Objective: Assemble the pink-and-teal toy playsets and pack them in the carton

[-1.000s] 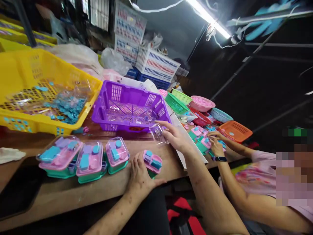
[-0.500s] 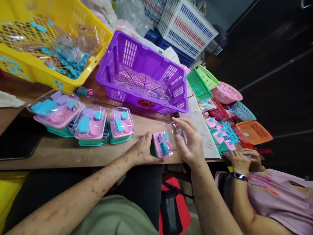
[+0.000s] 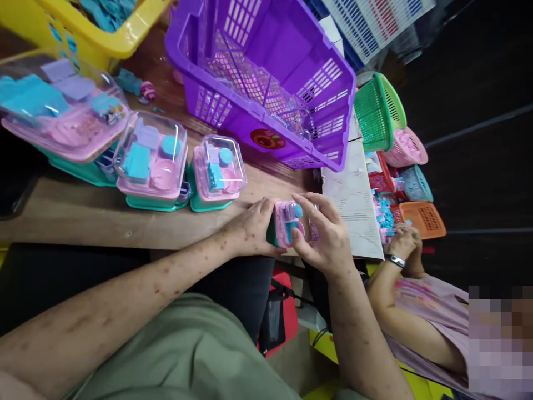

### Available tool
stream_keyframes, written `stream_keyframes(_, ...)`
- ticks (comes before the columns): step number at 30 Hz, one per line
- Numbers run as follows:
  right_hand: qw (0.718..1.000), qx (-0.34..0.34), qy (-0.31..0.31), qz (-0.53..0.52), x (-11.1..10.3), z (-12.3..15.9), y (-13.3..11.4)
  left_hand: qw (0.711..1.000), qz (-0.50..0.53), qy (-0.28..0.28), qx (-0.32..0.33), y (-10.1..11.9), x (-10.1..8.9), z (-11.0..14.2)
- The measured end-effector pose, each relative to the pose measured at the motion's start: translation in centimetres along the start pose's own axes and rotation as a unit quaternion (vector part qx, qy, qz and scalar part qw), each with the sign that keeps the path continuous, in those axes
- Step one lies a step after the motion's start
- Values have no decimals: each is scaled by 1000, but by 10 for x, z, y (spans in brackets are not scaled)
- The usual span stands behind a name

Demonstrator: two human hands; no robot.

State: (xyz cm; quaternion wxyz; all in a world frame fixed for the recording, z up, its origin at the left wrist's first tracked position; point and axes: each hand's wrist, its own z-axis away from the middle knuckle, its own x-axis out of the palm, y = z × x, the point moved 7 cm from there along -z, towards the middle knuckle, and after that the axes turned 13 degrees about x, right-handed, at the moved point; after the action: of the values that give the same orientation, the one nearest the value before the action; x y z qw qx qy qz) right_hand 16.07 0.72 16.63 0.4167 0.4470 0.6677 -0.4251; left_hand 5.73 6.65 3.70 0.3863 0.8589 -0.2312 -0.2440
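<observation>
Sitting right between my two hands is the little pink-and-green box (image 3: 285,225), near the front edge of the desk (image 3: 100,219). Left hand (image 3: 256,228) is wrapped around its left side, thumb underneath toward the front, and the right hand (image 3: 328,236) is curled narrow around a see-through cover (image 3: 314,225), fingertips and thumb right up against the box. Can't honestly tell if the cover is seated, since clear plastic plus fingers makes a mess of that side. Half a second ago the cover was off to the right of the box with a bit of a gap, so those two have closed up, and the view has swung so everything sits differently. Off to the left there's a row of three covered boxes (image 3: 152,161), with the yellow basket (image 3: 89,41) behind them. The big purple basket (image 3: 266,128) looms just past the hands and a white board (image 3: 353,203) lies to the right, so it's kinda boxed in. Further right, a co-worker's hands (image 3: 403,244) are together by the orange basket (image 3: 423,218).
</observation>
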Motion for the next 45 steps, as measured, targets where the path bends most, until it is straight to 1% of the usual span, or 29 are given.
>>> stream_keyframes(3,999,25,21,14,-1,3,1,1000,-5,1,-7,0,1,-1)
stream_keyframes(6,998,53,25,22,2,5,3,1000,1,5,-16,-1,2,0)
stream_keyframes(12,999,43,5,20,3,3,-1,1000,-5,2,-16,-1,3,-1)
stream_keyframes(17,999,35,9,31,2,3,-6,999,-34,-16,-34,1,3,-1)
stream_keyframes(22,998,56,-2,35,2,1,-4,999,-38,-16,-30,3,2,-1)
stream_keyframes(28,997,72,-26,16,1,-3,-1,998,-34,-20,-39,-1,3,-1)
stream_keyframes(34,994,104,-25,35,1,-4,-4,998,-23,-22,-51,-1,2,-1)
stream_keyframes(37,993,107,-24,41,-1,-2,-8,998,-26,-27,-55,0,2,-1)
stream_keyframes(41,991,119,-48,49,-5,-5,-15,999,-18,-24,-36,1,4,-2)
stream_keyframes(43,988,132,-70,36,-6,-13,-16,999,-18,-21,-35,0,4,-2)
stream_keyframes(45,986,140,-90,16,-5,-28,-12,999,-18,-21,-46,-2,4,-1)
